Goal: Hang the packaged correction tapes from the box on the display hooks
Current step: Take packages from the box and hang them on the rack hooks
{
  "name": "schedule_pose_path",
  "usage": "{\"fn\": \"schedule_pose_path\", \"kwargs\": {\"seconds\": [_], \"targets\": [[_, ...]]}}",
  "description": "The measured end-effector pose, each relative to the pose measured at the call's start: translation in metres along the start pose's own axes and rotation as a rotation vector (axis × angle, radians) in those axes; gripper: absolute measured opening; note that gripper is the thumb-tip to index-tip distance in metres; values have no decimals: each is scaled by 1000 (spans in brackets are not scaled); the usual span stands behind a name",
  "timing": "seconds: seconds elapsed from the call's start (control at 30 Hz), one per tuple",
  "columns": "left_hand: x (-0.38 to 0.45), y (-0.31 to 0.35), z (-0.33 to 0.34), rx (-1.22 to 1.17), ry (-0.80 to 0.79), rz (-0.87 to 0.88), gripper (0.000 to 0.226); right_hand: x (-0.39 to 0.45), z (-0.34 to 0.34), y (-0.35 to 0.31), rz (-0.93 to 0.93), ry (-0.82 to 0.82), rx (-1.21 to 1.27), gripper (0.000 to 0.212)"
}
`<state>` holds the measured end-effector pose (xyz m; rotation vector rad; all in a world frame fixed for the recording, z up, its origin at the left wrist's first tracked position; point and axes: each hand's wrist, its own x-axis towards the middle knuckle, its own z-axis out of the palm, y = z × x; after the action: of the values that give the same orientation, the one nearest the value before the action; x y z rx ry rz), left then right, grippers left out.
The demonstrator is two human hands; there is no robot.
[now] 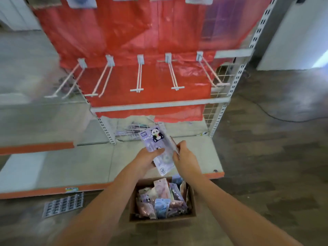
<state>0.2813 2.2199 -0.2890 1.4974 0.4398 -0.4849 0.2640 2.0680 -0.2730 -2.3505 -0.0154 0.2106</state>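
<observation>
We see red plastic sheeting [124, 41] behind the rack, our flat blister sheet [63, 205] on the floor, a cable [276, 116] on wood-look flooring.

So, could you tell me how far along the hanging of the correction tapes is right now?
Barely started: the five display hooks in the lower row are all bare. In hand: the left hand and right hand hold panda packs above the box. Left: the box is full of packs, all unhung.

Your panda-print correction tape pack [156, 148]: lilac card, tilted, held above the box [162, 218]. Box: brown cardboard, open, on the floor, filled with jumbled packs [160, 201]. Your display hooks [139, 75]: five white, bare, on red backing.
</observation>
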Motion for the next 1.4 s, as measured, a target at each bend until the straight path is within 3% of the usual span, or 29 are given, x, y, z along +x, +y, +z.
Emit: {"fn": "schedule_pose_path", "kwargs": {"seconds": [0.07,0.17,0.3,0.4,0.53,0.67,0.77,0.83,0.9,1.07,1.27,1.4], "targets": [[-23,31,1,-89,-54,76,16,-5,-20,-30,-75,30,5,15],[-54,65,0,-184,-122,162,19,-17,-44,-68,-199,64,-27,37],[-86,84,1,-293,-135,192,34,-42,-64,-97,-276,96,52,41],[-107,86,6,-341,-114,190,31,-57,-73,-103,-280,65,29,41],[-130,94,9,-294,-101,240,23,-67,-91,-111,-315,67,60,50],[-145,129,1,-179,-94,301,26,-57,-133,-126,-325,133,103,41],[-152,161,-3,-87,-107,354,29,-46,-167,-136,-167,-68,427,63],[-156,177,-3,-36,-130,380,15,-42,-180,-141,-100,-207,561,47],[-158,189,-1,1,-111,391,17,-39,-188,-143,-115,-184,521,27],[-141,198,3,35,-93,409,23,-32,-210,-134,-86,-181,577,16],[-119,215,18,88,-109,399,17,-19,-250,-100,-13,-6,685,33],[-106,231,37,82,-140,421,12,-6,-277,-80,3,56,756,9]]}}
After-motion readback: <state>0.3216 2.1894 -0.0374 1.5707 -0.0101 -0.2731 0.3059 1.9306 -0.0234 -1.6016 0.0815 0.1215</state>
